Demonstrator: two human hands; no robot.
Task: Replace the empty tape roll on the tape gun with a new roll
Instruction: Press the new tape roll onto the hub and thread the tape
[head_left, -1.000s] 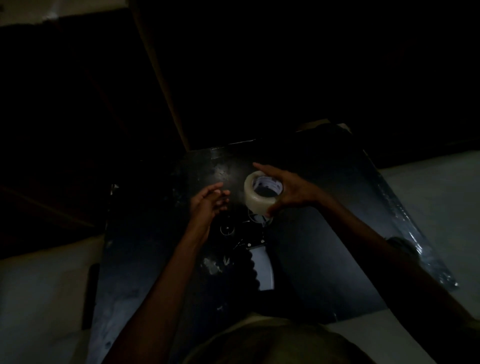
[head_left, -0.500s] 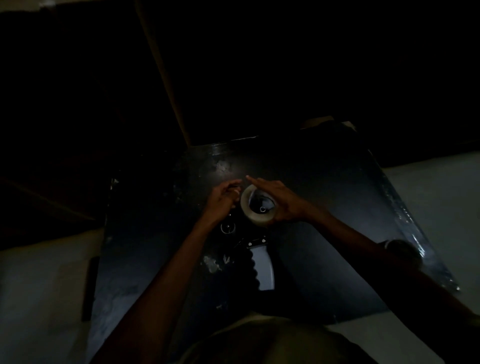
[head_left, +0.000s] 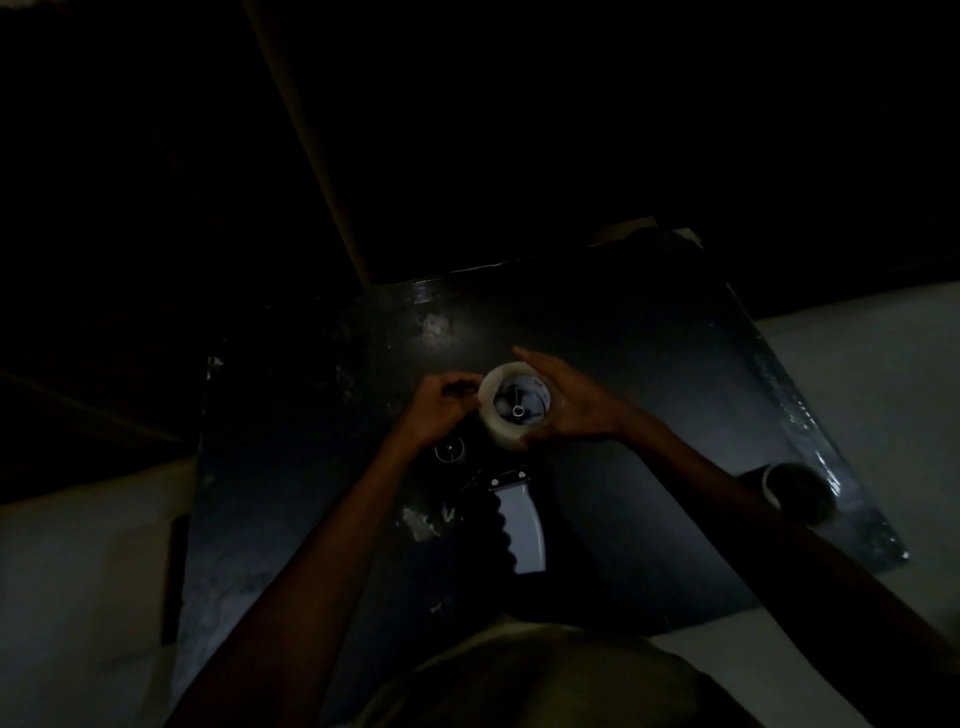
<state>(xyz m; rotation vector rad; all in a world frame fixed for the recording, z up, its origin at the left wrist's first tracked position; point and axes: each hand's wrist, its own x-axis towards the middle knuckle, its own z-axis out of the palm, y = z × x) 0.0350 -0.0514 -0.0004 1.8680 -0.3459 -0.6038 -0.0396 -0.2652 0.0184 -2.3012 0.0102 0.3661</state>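
1. Your right hand is curled around the new tape roll, gripping its right side, near the centre of the dark table.
2. Your left hand sits closed just left of the roll, fingertips at its edge; whether it pinches the loose tape end, you cannot tell in this dim light.
3. The roll appears seated over the tape gun's hub; the tape gun lies flat, its pale handle pointing toward you.
4. Judged from this, mounting looks nearly done; threading the tape likely remains.
5. A dark ring, possibly the old empty roll, lies far right. No containers are visible.
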